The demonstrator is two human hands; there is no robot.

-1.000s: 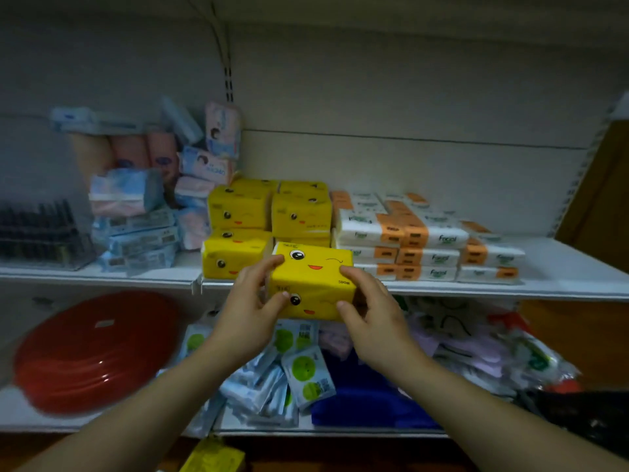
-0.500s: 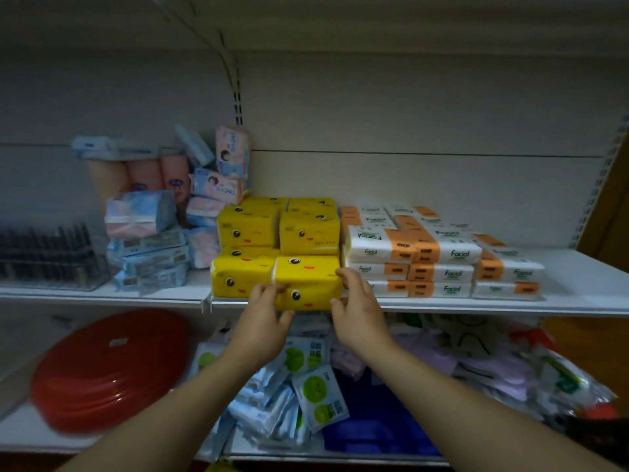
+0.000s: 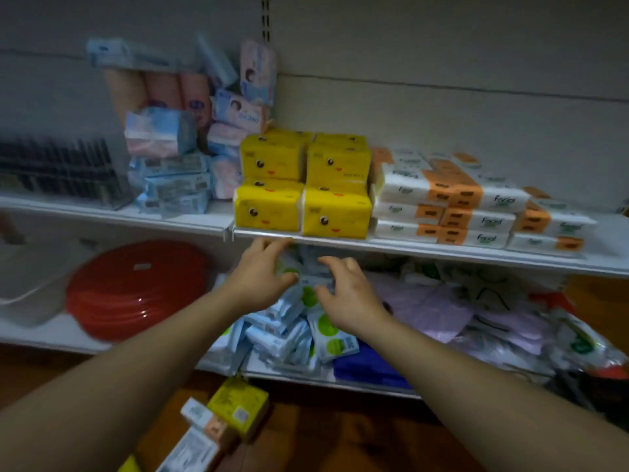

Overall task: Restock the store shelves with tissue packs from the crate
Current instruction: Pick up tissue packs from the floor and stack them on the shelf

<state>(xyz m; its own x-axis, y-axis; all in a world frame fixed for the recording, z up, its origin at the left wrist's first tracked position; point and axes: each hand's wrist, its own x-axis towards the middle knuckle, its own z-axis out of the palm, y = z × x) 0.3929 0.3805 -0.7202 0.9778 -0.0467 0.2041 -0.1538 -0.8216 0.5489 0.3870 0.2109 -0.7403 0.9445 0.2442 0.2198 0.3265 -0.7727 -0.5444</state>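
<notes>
The front-right yellow tissue pack (image 3: 335, 214) sits on the shelf (image 3: 442, 252), face forward. It touches its yellow neighbour (image 3: 269, 207) on the left and lies just beside the white-and-orange packs (image 3: 452, 199) on the right, and 2 more yellow packs are stacked on that pair, so the block reads 2 by 2 at the front. Your left hand (image 3: 262, 270) and right hand (image 3: 343, 291) hang just under the shelf lip, apart from the pack, with fingers (image 3: 335, 262) loosely spread and holding nothing. I judge this placement done and the next fetch due. More stock lies low by your feet, a spare yellow pack (image 3: 238, 407) and a spare white-and-orange pack (image 3: 204, 417) among it, though the crate itself is not clear to see. When you bring the next pack up, grip it by both short ends, keep the printed face outward, and set it square with the front edge rather than overhanging, since the soft wrap could slide. Mind the small blue-and-green packets (image 3: 292, 332) heaped on the lower shelf (image 3: 51, 332) right behind your hands, and leave the red basin (image 3: 136, 287) alone
</notes>
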